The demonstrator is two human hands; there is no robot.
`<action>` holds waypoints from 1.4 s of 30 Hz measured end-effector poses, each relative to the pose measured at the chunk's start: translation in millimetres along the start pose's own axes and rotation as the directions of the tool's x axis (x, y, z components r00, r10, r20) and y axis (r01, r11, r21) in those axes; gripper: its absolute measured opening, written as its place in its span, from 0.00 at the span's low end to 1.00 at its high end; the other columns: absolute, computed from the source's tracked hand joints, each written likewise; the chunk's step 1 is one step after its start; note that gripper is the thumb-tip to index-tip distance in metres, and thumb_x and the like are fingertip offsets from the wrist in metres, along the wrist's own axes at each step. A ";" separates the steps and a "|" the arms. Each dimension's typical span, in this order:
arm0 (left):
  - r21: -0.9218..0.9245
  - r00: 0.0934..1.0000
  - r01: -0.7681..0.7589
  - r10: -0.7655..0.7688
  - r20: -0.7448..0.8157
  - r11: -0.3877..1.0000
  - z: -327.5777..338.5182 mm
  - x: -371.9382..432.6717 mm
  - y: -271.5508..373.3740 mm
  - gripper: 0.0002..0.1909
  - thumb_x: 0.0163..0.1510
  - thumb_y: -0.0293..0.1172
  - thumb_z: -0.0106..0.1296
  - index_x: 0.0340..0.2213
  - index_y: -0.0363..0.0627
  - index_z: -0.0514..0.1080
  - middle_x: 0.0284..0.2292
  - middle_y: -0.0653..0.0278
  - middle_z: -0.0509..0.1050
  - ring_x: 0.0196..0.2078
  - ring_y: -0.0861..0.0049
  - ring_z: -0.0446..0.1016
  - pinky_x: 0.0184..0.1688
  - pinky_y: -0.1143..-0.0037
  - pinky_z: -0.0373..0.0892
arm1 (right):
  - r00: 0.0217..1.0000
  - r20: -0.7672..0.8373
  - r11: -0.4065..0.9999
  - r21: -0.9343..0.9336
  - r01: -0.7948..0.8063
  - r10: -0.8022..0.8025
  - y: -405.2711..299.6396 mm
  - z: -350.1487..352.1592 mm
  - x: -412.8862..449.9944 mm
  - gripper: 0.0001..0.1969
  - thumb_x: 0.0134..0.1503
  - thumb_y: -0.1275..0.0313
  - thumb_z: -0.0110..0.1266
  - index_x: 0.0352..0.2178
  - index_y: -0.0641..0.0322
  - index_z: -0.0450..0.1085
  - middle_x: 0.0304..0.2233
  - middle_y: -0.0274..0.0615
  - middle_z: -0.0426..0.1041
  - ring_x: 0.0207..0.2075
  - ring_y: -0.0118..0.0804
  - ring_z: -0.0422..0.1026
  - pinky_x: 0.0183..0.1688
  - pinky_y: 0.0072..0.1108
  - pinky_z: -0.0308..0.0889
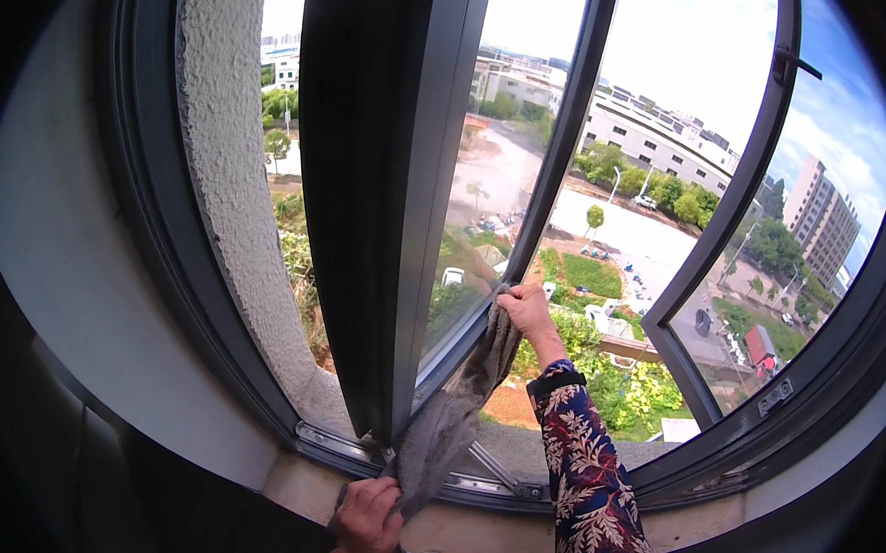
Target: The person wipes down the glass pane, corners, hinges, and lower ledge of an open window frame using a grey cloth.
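A grey cloth (437,427) hangs stretched between my two hands, along the bottom of an open window sash (448,374) with a dark metal frame. My right hand (529,313) grips the upper end of the cloth against the lower outer corner of that sash. Low in the view, near the inner sill, my left hand (365,517) is closed around the cloth's other end. Between them the cloth crosses the window track and covers part of the sash's bottom rail. The fingertips of my right hand are partly hidden by the cloth and frame.
A metal stay arm (496,465) joins the bottom track to the sash. Another open sash (680,362) stands at the right, with a handle (796,61) near its top. The stone sill (472,541) runs below. Outside, far down, lie gardens, a road and buildings.
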State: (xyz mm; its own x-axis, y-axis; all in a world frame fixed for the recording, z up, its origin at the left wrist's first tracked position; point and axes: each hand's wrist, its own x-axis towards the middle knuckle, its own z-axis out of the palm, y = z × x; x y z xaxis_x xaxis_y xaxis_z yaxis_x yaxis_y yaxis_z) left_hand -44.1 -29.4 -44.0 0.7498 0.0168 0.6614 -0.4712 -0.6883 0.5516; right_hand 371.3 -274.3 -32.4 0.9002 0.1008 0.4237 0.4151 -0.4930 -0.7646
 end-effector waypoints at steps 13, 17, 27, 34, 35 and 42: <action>-0.045 0.997 -0.014 0.011 -0.079 0.999 -7.1 6.8 13.2 0.14 0.50 0.20 0.52 0.40 0.30 0.72 0.41 0.44 0.73 0.43 0.48 0.73 0.47 0.60 0.70 | 0.937 -0.276 0.898 -0.434 0.077 -0.214 -27.7 -4.8 26.2 0.13 0.45 0.67 0.58 0.19 0.71 0.72 0.16 0.58 0.69 0.18 0.51 0.70 0.28 0.35 0.65; -0.097 0.990 -0.028 0.014 -0.140 0.995 0.5 3.8 10.3 0.14 0.50 0.20 0.52 0.41 0.31 0.72 0.41 0.44 0.73 0.42 0.48 0.73 0.46 0.60 0.71 | 0.799 -0.534 0.957 -0.234 0.174 -0.276 -75.5 -48.1 66.6 0.12 0.48 0.73 0.58 0.17 0.73 0.68 0.12 0.53 0.62 0.15 0.37 0.64 0.24 0.31 0.60; -0.057 0.988 -0.084 0.076 -0.132 0.995 3.4 -1.1 2.5 0.12 0.50 0.20 0.53 0.38 0.32 0.73 0.39 0.48 0.75 0.39 0.51 0.75 0.43 0.63 0.72 | 0.670 -0.512 0.840 -0.395 0.372 -0.538 -95.3 -50.0 69.6 0.06 0.53 0.75 0.53 0.29 0.68 0.72 0.29 0.54 0.72 0.34 0.58 0.73 0.37 0.39 0.68; -0.020 0.996 -0.011 0.009 -0.093 1.000 -8.9 4.1 11.7 0.13 0.50 0.19 0.53 0.39 0.31 0.72 0.41 0.45 0.73 0.41 0.49 0.74 0.44 0.62 0.72 | 0.722 -0.468 0.856 -0.186 0.483 -0.509 -162.9 -46.2 58.3 0.04 0.53 0.79 0.52 0.29 0.72 0.71 0.25 0.52 0.69 0.29 0.53 0.70 0.34 0.34 0.66; -0.007 0.996 0.006 -0.006 -0.093 1.000 -10.8 2.1 12.4 0.13 0.50 0.19 0.53 0.39 0.31 0.72 0.41 0.45 0.73 0.41 0.49 0.74 0.44 0.62 0.72 | 0.699 -0.496 0.838 -0.124 0.531 -0.516 -178.9 -44.9 59.8 0.04 0.53 0.80 0.52 0.30 0.73 0.71 0.26 0.52 0.69 0.29 0.53 0.70 0.34 0.34 0.66; -0.049 0.995 -0.026 0.021 -0.098 0.998 2.4 7.9 12.1 0.13 0.50 0.19 0.53 0.39 0.31 0.72 0.41 0.45 0.74 0.41 0.48 0.74 0.45 0.62 0.72 | 0.791 -0.442 0.905 -0.254 0.342 -0.423 -104.3 -67.1 73.4 0.11 0.54 0.81 0.52 0.39 0.77 0.74 0.33 0.54 0.74 0.34 0.51 0.75 0.40 0.29 0.70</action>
State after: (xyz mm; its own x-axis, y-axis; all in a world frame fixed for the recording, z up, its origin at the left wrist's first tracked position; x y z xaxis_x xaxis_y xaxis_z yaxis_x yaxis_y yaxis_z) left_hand -42.8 -39.3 -33.4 0.6910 0.0732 0.7192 -0.5127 -0.6518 0.5589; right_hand 385.3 -273.4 111.0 0.4782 -0.0938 0.8733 0.6495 -0.6315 -0.4235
